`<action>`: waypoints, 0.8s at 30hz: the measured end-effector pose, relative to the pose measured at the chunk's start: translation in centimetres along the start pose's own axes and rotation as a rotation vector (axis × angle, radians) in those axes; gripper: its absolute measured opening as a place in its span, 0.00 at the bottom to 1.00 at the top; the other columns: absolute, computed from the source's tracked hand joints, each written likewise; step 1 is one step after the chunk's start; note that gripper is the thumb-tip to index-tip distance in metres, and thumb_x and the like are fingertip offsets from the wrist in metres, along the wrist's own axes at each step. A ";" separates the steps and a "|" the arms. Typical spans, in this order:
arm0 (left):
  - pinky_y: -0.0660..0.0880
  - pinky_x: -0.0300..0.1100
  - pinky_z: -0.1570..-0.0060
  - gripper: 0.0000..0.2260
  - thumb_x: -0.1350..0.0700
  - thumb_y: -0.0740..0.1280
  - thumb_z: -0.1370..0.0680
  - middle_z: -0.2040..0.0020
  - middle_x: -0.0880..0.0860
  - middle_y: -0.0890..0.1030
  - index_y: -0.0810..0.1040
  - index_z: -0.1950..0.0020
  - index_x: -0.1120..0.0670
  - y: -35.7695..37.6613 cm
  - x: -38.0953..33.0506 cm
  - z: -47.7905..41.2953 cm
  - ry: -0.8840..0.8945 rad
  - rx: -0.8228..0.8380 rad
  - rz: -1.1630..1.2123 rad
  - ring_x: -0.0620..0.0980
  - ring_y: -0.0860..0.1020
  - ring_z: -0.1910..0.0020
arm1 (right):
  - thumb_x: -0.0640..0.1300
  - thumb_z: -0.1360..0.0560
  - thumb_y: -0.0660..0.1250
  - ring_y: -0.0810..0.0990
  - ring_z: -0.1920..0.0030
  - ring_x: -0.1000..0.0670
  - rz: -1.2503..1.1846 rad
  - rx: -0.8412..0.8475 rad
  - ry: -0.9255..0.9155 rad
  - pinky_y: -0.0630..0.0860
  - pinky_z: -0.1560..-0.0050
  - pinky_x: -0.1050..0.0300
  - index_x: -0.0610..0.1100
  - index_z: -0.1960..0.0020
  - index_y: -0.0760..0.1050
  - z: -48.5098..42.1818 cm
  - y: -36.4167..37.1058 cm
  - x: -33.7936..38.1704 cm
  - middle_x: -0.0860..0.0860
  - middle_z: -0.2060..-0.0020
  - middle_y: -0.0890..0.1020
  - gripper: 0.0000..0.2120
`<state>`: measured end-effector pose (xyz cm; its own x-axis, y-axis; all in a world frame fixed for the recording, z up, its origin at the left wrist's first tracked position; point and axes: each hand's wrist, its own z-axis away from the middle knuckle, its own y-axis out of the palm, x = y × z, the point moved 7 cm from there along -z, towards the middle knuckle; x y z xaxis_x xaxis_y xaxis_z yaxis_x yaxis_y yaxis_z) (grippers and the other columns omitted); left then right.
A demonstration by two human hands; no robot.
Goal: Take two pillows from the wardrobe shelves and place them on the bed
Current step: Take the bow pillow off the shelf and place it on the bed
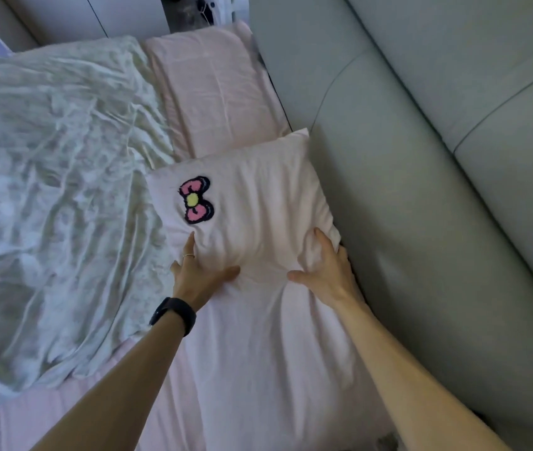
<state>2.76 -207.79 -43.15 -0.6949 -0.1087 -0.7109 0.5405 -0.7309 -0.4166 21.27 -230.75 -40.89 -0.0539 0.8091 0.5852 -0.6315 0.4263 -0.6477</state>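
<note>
Pressing down on the near edge of a pillow [252,203], both hands are working at the head end of the bed [258,369]. The left hand [198,271] is lying spread on the pillow's near left corner, thumb splayed across the fabric and fingers tucking around the side; the right hand [327,271] is lying spread on the near right corner, fingers wedging between the pillow and the headboard [421,190]. Neither is closing into a proper grasp; they are flat and pushing, it seems, rather than lifting. The pillow is lying just ahead of both hands, its long axis running away from the person along the headboard, its right side touching the padding. Both hands are about equally near, so any further nudge toward the headboard would likely fall to the left one. A second pillow [213,89], plain pink, is lying farther along the same line, its end touching or slightly under the first. The near pillow is soft, pale pink cotton, creasing under the palms, with a fuzzy bow patch [196,199]. A crumpled pale duvet [50,190] is lying to the left; the headboard looks like smooth grey-green leatherette.
</note>
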 end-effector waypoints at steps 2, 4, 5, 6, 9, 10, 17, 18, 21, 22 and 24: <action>0.68 0.50 0.37 0.56 0.39 0.82 0.41 0.27 0.56 0.62 0.50 0.22 0.31 1.1 0.1 -1.9 0.000 -0.011 0.001 0.52 0.65 0.38 | 0.60 0.36 0.80 0.65 0.26 0.39 0.025 -0.011 -0.010 0.68 0.29 0.38 0.64 0.21 0.50 -2.5 0.1 -0.2 0.42 0.25 0.62 0.54; 0.65 0.55 0.28 0.57 0.35 0.80 0.43 0.24 0.58 0.59 0.48 0.22 0.30 2.3 0.0 -3.6 -0.008 -0.011 0.001 0.55 0.62 0.28 | 0.61 0.37 0.79 0.67 0.29 0.38 0.055 -0.008 -0.017 0.68 0.30 0.37 0.66 0.21 0.49 -5.0 0.1 -0.5 0.44 0.26 0.62 0.54; 0.61 0.58 0.26 0.58 0.34 0.80 0.43 0.22 0.59 0.56 0.47 0.22 0.30 2.9 -0.2 -4.4 -0.014 -0.008 -0.002 0.57 0.57 0.23 | 0.62 0.38 0.79 0.68 0.30 0.37 0.060 -0.006 -0.014 0.69 0.31 0.37 0.67 0.22 0.49 -6.3 0.0 -1.0 0.44 0.26 0.62 0.55; 0.57 0.60 0.24 0.58 0.34 0.79 0.43 0.19 0.59 0.52 0.47 0.22 0.31 3.6 -0.3 -5.3 -0.011 -0.007 -0.006 0.56 0.50 0.20 | 0.63 0.39 0.79 0.69 0.31 0.37 0.057 -0.003 -0.014 0.69 0.31 0.36 0.67 0.22 0.49 -7.6 -0.1 -1.5 0.44 0.27 0.62 0.55; 0.51 0.55 0.23 0.57 0.33 0.79 0.39 0.18 0.57 0.44 0.47 0.20 0.34 6.1 -0.6 -7.9 0.027 0.077 0.007 0.54 0.47 0.19 | 0.66 0.39 0.79 0.69 0.30 0.37 0.052 0.043 0.026 0.69 0.29 0.40 0.66 0.20 0.50 -10.9 -0.3 -4.1 0.43 0.26 0.62 0.56; 0.54 0.55 0.23 0.55 0.32 0.77 0.37 0.18 0.57 0.44 0.46 0.20 0.34 7.0 -0.2 -8.5 0.024 0.127 -0.032 0.55 0.50 0.19 | 0.67 0.39 0.78 0.67 0.28 0.37 0.073 0.057 0.063 0.67 0.28 0.41 0.65 0.20 0.50 -11.7 -0.1 -5.3 0.42 0.25 0.61 0.56; 0.35 0.51 0.25 0.38 0.27 0.54 0.24 0.17 0.54 0.42 0.42 0.19 0.38 8.8 2.5 -5.7 0.296 -0.279 -0.429 0.47 0.32 0.22 | 0.74 0.26 0.52 0.56 0.21 0.38 0.379 -0.390 -0.152 0.54 0.25 0.37 0.58 0.20 0.60 -6.4 2.3 -7.8 0.48 0.19 0.56 0.38; 0.36 0.53 0.24 0.37 0.29 0.54 0.22 0.17 0.54 0.42 0.43 0.18 0.38 9.9 2.0 -4.8 0.385 -0.303 -0.434 0.50 0.34 0.21 | 0.72 0.23 0.51 0.52 0.19 0.41 0.408 -0.371 -0.274 0.49 0.25 0.40 0.60 0.20 0.57 -5.4 3.9 -7.0 0.50 0.18 0.54 0.35; 0.38 0.61 0.25 0.32 0.29 0.52 0.21 0.17 0.47 0.40 0.44 0.20 0.33 13.6 2.4 -3.2 0.462 -0.193 -0.514 0.54 0.36 0.20 | 0.69 0.20 0.46 0.44 0.18 0.49 0.527 -0.240 -0.363 0.43 0.22 0.44 0.63 0.19 0.50 -4.6 6.9 -8.0 0.54 0.17 0.48 0.31; 0.39 0.64 0.25 0.31 0.28 0.50 0.22 0.18 0.44 0.37 0.43 0.21 0.30 14.1 3.7 -3.3 0.407 -0.134 -0.568 0.53 0.34 0.20 | 0.69 0.20 0.44 0.44 0.18 0.50 0.548 -0.191 -0.293 0.43 0.21 0.43 0.63 0.19 0.47 -5.3 6.6 -9.6 0.54 0.17 0.48 0.31; 0.41 0.70 0.27 0.32 0.25 0.47 0.24 0.20 0.40 0.33 0.37 0.24 0.27 13.5 7.2 -3.9 0.251 -0.059 -0.678 0.53 0.32 0.21 | 0.68 0.20 0.38 0.45 0.18 0.51 0.572 -0.115 -0.100 0.47 0.20 0.45 0.62 0.20 0.39 -6.4 4.8 -13.9 0.54 0.17 0.47 0.30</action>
<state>6.92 -215.82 -56.10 -0.7601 0.5189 -0.3912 0.0590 -0.5443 -0.8368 23.99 -237.32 -55.22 -0.4378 0.8834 0.1670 -0.3930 -0.0210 -0.9193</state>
